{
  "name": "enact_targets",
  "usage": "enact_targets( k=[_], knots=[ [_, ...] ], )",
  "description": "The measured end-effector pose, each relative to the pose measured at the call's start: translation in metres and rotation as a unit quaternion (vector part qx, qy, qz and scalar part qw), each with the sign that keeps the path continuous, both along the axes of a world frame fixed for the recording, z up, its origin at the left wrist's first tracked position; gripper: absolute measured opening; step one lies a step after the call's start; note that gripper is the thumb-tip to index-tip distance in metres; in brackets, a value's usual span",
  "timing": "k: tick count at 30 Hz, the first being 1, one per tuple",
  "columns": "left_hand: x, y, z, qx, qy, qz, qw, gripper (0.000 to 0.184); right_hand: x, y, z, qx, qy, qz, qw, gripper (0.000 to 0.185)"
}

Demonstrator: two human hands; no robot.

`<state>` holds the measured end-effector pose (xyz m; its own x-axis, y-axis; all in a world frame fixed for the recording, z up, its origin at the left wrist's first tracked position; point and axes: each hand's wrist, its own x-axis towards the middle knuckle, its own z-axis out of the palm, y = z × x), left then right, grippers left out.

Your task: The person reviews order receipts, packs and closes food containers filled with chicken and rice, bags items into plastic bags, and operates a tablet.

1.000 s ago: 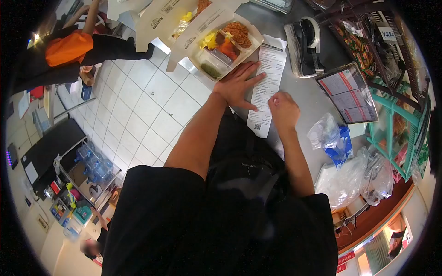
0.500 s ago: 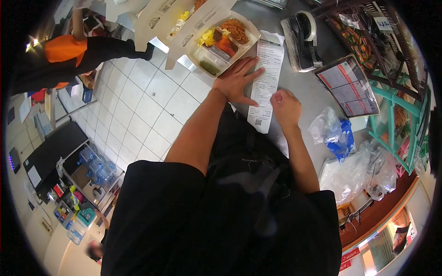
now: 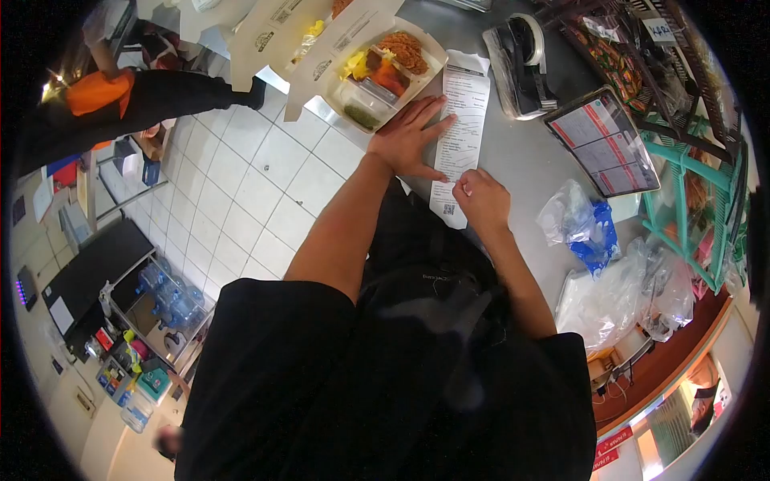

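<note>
My left hand (image 3: 401, 146) lies flat with fingers spread, its fingertips and thumb on the left edge of a long printed receipt (image 3: 467, 86). Beside those fingertips stands an open paper meal box (image 3: 435, 53) with fried chicken (image 3: 403, 52), yellow and orange-red food, and a small clear tub (image 3: 361, 107) with something green. Over the lower part of the receipt, my right hand (image 3: 487, 202) is closed, its fingers curled together. What it may hold is hidden.
A black tape dispenser (image 3: 513, 80) and a tilted tablet-like panel (image 3: 607, 148) stand to the right. Plastic bags (image 3: 634, 289) and a teal rack (image 3: 694, 184) lie further right. Another open box (image 3: 269, 40) is at upper left. A person in black and orange (image 3: 100, 92) is across the floor.
My right hand has moved left, in over the receipt's lower part. My left hand stays spread at the receipt's edge. The view has shifted slightly.
</note>
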<state>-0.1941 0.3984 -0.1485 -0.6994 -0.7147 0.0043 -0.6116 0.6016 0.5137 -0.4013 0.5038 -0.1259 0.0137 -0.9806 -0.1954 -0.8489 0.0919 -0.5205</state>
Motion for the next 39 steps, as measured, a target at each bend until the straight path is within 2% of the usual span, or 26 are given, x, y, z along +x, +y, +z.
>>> enact_targets(
  k=[5, 11, 17, 20, 23, 26, 27, 31, 37, 39],
  knots=[
    [0.000, 0.001, -0.002, 0.007, -0.013, 0.002, 1.000, 0.110, -0.014, -0.002, 0.006, 0.034, -0.021, -0.084, 0.996, 0.013],
    [-0.001, 0.001, -0.003, 0.018, 0.026, 0.014, 0.999, 0.122, -0.027, -0.010, 0.013, 0.056, 0.019, -0.084, 0.995, 0.011],
    [-0.001, 0.001, -0.005, 0.005, 0.028, 0.019, 0.999, 0.129, 0.001, -0.043, 0.006, -0.057, -0.027, -0.041, 0.997, 0.011],
    [-0.001, 0.001, -0.008, 0.012, 0.031, 0.014, 0.999, 0.130, 0.003, -0.052, 0.002, -0.013, 0.020, 0.011, 1.000, 0.012],
    [-0.001, -0.001, -0.008, 0.009, 0.029, 0.011, 0.999, 0.131, -0.019, -0.062, -0.005, -0.020, 0.012, -0.009, 1.000, 0.013],
    [-0.001, 0.002, -0.003, 0.014, 0.013, 0.014, 1.000, 0.131, -0.028, -0.076, 0.004, 0.028, 0.058, -0.015, 0.998, 0.013],
    [-0.002, 0.001, 0.000, 0.015, 0.007, 0.016, 1.000, 0.131, -0.022, -0.082, 0.005, 0.027, 0.085, -0.014, 0.996, 0.013],
    [0.000, 0.000, -0.003, 0.014, 0.020, 0.012, 1.000, 0.130, 0.007, -0.110, 0.006, -0.063, 0.062, -0.010, 0.996, 0.017],
    [0.000, 0.000, -0.005, -0.012, 0.015, 0.008, 1.000, 0.130, 0.005, -0.130, -0.010, -0.038, 0.121, -0.038, 0.991, 0.018],
    [0.000, 0.000, -0.004, -0.015, 0.022, 0.008, 1.000, 0.130, 0.006, -0.124, 0.000, -0.027, 0.153, -0.078, 0.985, 0.018]
  ],
)
